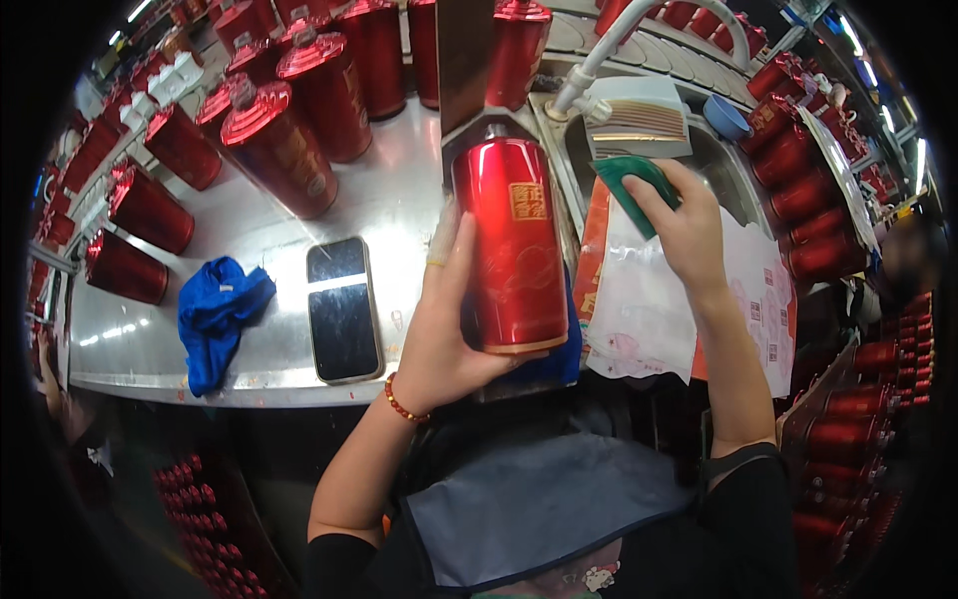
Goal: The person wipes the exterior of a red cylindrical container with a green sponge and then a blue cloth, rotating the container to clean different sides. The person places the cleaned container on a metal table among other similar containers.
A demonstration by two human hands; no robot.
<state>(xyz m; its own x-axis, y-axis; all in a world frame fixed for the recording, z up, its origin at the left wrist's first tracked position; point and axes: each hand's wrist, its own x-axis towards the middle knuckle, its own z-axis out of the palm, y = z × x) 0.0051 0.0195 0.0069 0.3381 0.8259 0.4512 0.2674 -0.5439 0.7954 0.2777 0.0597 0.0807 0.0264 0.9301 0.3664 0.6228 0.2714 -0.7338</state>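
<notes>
My left hand (445, 329) is wrapped round a glossy red bottle (511, 255), thumb along its side and fingers under its base. The bottle leans slightly, with its narrow neck away from me and a gold square emblem facing up. Above the sheets of paper, my right hand (691, 225) pinches a flat green scraper-like piece (617, 174) between thumb and fingers. That piece is apart from the bottle, near the sink's edge. Beneath it lie printed white sheets (639, 314) over an orange-red one (593, 255).
A smartphone (344, 317) and a crumpled blue cloth (222, 317) lie on the metal table (289, 374). Several stoppered red bottles (276, 150) stand at the back left. A sink with a white tap (589, 75), a stack of thin sheets (644, 125) and a blue bowl (726, 117) are at right.
</notes>
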